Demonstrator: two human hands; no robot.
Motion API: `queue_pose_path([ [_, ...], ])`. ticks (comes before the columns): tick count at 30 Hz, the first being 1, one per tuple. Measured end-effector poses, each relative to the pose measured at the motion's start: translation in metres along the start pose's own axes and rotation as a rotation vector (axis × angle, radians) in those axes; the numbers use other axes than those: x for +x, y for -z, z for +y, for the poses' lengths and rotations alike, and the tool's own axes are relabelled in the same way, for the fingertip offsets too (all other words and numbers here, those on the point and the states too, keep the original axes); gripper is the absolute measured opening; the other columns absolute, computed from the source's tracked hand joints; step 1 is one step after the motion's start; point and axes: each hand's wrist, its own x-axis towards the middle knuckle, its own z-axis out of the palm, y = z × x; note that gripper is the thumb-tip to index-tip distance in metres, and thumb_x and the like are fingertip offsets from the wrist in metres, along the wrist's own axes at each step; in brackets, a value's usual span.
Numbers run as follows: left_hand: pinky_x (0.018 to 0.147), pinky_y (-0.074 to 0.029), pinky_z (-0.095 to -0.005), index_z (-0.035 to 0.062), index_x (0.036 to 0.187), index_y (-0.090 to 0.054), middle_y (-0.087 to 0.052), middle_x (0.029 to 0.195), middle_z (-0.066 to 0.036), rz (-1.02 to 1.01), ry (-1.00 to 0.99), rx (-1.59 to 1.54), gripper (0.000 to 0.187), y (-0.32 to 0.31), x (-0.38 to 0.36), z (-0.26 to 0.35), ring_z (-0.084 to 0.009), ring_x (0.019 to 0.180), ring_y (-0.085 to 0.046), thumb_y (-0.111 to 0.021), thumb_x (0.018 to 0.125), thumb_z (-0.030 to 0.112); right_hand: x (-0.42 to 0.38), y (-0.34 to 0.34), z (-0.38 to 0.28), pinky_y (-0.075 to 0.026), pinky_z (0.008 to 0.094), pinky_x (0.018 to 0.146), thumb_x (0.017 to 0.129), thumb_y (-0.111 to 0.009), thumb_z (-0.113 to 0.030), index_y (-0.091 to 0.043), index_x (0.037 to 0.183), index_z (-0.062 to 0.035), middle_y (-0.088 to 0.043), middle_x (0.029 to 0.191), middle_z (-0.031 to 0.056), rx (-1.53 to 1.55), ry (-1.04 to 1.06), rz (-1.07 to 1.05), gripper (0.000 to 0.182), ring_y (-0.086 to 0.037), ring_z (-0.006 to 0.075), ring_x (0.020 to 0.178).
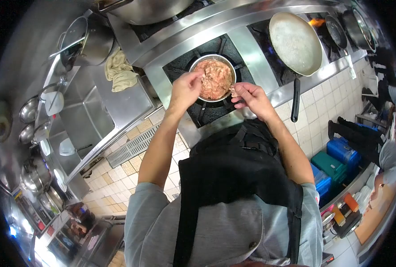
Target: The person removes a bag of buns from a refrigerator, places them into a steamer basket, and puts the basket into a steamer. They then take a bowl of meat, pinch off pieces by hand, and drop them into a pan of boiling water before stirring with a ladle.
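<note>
A round metal pan full of pinkish minced meat sits on a black burner grate of the stove. My left hand is at the pan's left edge, its thumb and fingertips pinched together over the meat; what they hold, if anything, is too small to tell. At the pan's right rim, my right hand is closed on a small piece of meat between thumb and fingers.
A large pan with whitish contents stands on the right burners, its black handle pointing toward me. Flames rise beyond it. A cloth lies left, beside a sink and a pot. Another person stands far right.
</note>
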Motion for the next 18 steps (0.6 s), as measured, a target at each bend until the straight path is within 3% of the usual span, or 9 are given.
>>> queue_pose_path([
  [1, 0.074, -0.054, -0.0286, 0.0043, 0.113, -0.069, -0.071, 0.099, -0.007, 0.005, -0.144, 0.174, 0.028, -0.002, -0.003, 0.003, -0.018, 0.077, -0.067, -0.069, 0.087, 0.013, 0.0, 0.0, -0.001, -0.058, 0.0261, 0.07, 0.101, -0.058, -0.032, -0.062, 0.122, 0.0004, -0.066, 0.1, 0.0064, 0.0, 0.001, -0.001, 0.039, -0.067, 0.0139, 0.084],
  [2, 0.075, -0.055, -0.0327, 0.0032, 0.104, -0.069, -0.069, 0.104, -0.013, 0.033, -0.186, 0.262, 0.024, -0.007, -0.006, 0.007, -0.0254, 0.08, -0.069, -0.071, 0.082, 0.014, 0.001, 0.0, 0.0, -0.058, 0.0262, 0.07, 0.1, -0.058, -0.033, -0.061, 0.122, 0.0007, -0.066, 0.1, 0.0066, -0.002, 0.001, -0.003, 0.04, -0.067, 0.0142, 0.085],
  [7, 0.072, -0.054, -0.039, 0.0003, 0.093, -0.057, -0.066, 0.092, -0.02, -0.06, -0.092, 0.431, 0.02, -0.016, 0.001, 0.015, -0.0369, 0.08, -0.067, -0.067, 0.078, 0.007, -0.001, -0.003, 0.003, -0.059, 0.0286, 0.071, 0.101, -0.058, -0.032, -0.061, 0.12, 0.0004, -0.065, 0.098, 0.006, -0.024, 0.002, -0.015, 0.038, -0.066, 0.014, 0.086],
  [10, 0.063, -0.055, -0.0376, 0.0006, 0.095, -0.057, -0.066, 0.081, -0.016, -0.092, -0.06, 0.407, 0.02, -0.015, 0.008, 0.008, -0.0316, 0.067, -0.068, -0.067, 0.078, 0.002, -0.003, -0.003, 0.003, -0.059, 0.0285, 0.071, 0.101, -0.057, -0.033, -0.061, 0.12, 0.0, -0.065, 0.098, 0.0058, -0.018, 0.004, -0.019, 0.038, -0.066, 0.0141, 0.086],
  [12, 0.056, -0.054, -0.0333, 0.0022, 0.093, -0.058, -0.066, 0.077, -0.011, -0.087, 0.362, -0.325, 0.018, -0.009, 0.014, -0.005, -0.0223, 0.06, -0.066, -0.067, 0.078, -0.001, -0.003, 0.0, 0.006, -0.059, 0.0283, 0.071, 0.101, -0.057, -0.032, -0.061, 0.121, -0.0002, -0.065, 0.098, 0.0056, -0.001, -0.002, -0.003, 0.038, -0.066, 0.0141, 0.086],
  [17, 0.058, -0.053, -0.0283, 0.0029, 0.099, -0.063, -0.067, 0.081, -0.007, -0.059, 0.471, -0.507, 0.02, 0.004, 0.006, 0.005, -0.0149, 0.064, -0.065, -0.067, 0.08, 0.0, -0.005, 0.002, 0.006, -0.059, 0.028, 0.071, 0.101, -0.058, -0.032, -0.061, 0.121, -0.0002, -0.066, 0.098, 0.006, 0.004, 0.008, 0.013, 0.038, -0.066, 0.0139, 0.086],
  [18, 0.061, -0.054, -0.0286, 0.0034, 0.103, -0.064, -0.068, 0.083, -0.007, -0.094, 0.314, -0.217, 0.021, 0.003, 0.001, 0.005, -0.0141, 0.067, -0.066, -0.067, 0.081, 0.003, -0.005, 0.002, 0.007, -0.059, 0.028, 0.071, 0.101, -0.058, -0.032, -0.061, 0.121, -0.0003, -0.066, 0.097, 0.006, 0.01, 0.004, 0.012, 0.038, -0.066, 0.0138, 0.086],
])
